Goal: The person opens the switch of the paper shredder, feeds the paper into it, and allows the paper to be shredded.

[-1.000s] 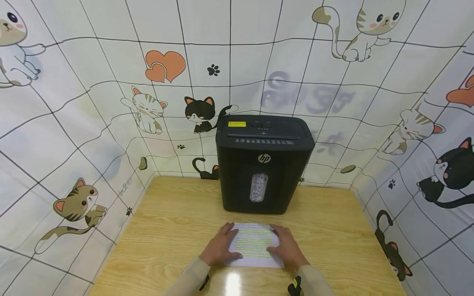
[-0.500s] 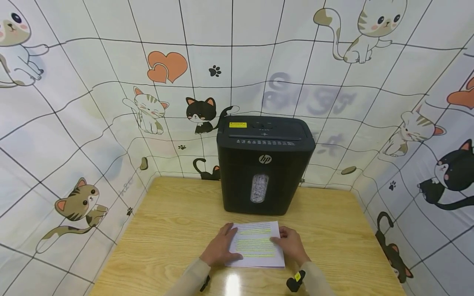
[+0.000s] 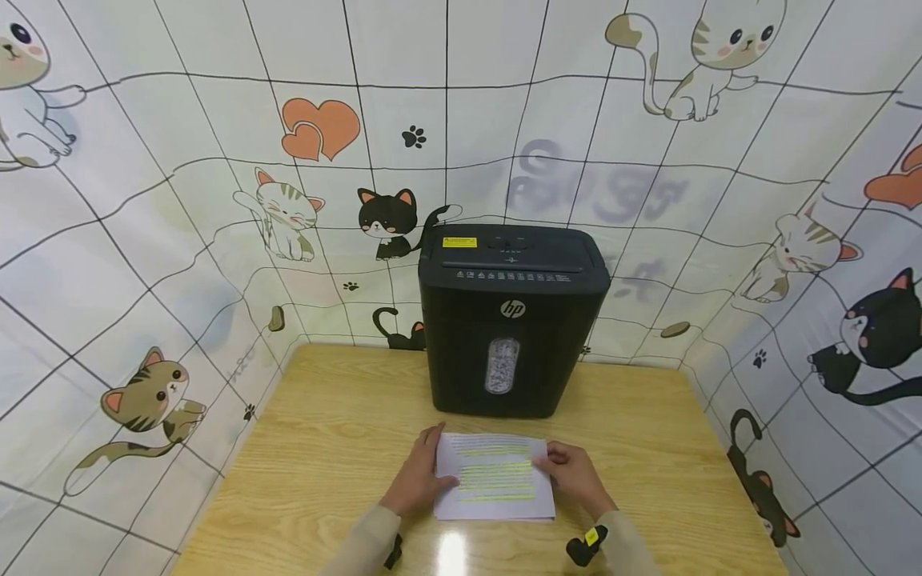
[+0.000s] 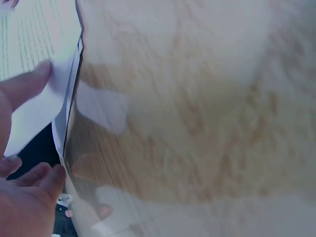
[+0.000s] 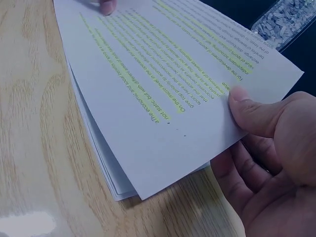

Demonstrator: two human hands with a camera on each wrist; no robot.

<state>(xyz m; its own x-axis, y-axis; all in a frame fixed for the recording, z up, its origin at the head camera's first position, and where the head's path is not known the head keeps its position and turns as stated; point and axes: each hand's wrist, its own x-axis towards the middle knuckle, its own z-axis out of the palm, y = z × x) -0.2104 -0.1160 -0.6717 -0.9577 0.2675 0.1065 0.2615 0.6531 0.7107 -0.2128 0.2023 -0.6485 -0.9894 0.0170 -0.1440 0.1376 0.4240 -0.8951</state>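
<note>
The left hand (image 3: 415, 485) rests on the left edge of the stack of papers (image 3: 494, 490), thumb on top, fingers fairly straight. The stack lies on the wooden counter (image 3: 324, 448), just before the black shredder (image 3: 513, 320). The right hand (image 3: 576, 478) pinches the top sheet's right edge, thumb above, fingers beneath.

The right hand (image 5: 269, 148) pinches the top sheet (image 5: 168, 74), printed with yellow-highlighted lines, thumb on its edge, lifting it off the paper stack (image 5: 106, 173); a fingertip (image 5: 107, 6) presses its far end; wooden table (image 5: 34, 148) beneath.
</note>
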